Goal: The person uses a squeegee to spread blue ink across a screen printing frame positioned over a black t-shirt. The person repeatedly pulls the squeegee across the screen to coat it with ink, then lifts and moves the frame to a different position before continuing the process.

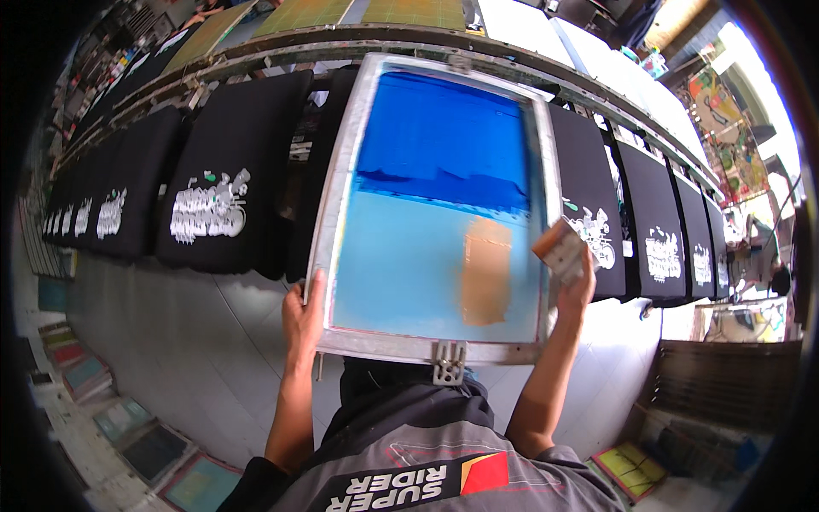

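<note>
A large screen-printing frame with a pale metal border lies in front of me, tilted slightly. Deep blue covers the upper part of its mesh, light blue the lower part, and a strip of brown tape sticks to the lower right. My left hand is closed on the frame's lower left edge, thumb on top. At the right edge, my right hand grips a small squeegee with a brown edge and a pale, stained body. A metal clamp is fixed to the near side of the frame.
Black shirts with white prints lie on boards in a row to both sides. A long rail runs behind them. Other screens stand low at the left, and a yellow one at the lower right.
</note>
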`<state>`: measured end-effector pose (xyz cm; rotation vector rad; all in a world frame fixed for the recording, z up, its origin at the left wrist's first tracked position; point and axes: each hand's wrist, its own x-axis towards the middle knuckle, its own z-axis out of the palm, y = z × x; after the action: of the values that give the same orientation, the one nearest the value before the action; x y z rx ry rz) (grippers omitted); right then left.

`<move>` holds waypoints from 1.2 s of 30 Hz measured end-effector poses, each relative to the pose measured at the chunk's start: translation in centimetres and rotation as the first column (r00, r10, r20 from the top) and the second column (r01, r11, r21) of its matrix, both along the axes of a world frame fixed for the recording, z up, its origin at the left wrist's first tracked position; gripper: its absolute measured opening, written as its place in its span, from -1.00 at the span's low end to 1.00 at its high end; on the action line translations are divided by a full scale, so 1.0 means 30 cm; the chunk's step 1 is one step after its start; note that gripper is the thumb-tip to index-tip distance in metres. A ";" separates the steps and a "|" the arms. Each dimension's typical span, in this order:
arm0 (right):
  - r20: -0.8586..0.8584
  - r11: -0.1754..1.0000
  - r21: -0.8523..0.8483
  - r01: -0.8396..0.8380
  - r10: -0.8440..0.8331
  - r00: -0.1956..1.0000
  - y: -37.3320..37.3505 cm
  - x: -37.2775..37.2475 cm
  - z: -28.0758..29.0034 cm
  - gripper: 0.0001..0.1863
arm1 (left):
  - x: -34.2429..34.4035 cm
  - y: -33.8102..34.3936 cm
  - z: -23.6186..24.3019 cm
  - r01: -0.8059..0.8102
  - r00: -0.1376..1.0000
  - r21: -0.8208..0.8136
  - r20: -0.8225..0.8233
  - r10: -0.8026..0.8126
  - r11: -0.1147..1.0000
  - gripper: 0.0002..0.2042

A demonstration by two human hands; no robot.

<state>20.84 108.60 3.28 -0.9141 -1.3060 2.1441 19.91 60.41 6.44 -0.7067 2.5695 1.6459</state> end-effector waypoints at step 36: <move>0.032 0.999 0.048 -0.015 0.014 0.999 1.233 0.028 -0.076 -0.49 | 0.085 1.186 -0.238 0.047 0.999 0.060 -0.019 -0.046 0.997 -0.55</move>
<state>21.69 145.57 1.00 -0.9254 -1.3772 2.1080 22.48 96.00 -0.69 -0.6277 2.5154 1.7151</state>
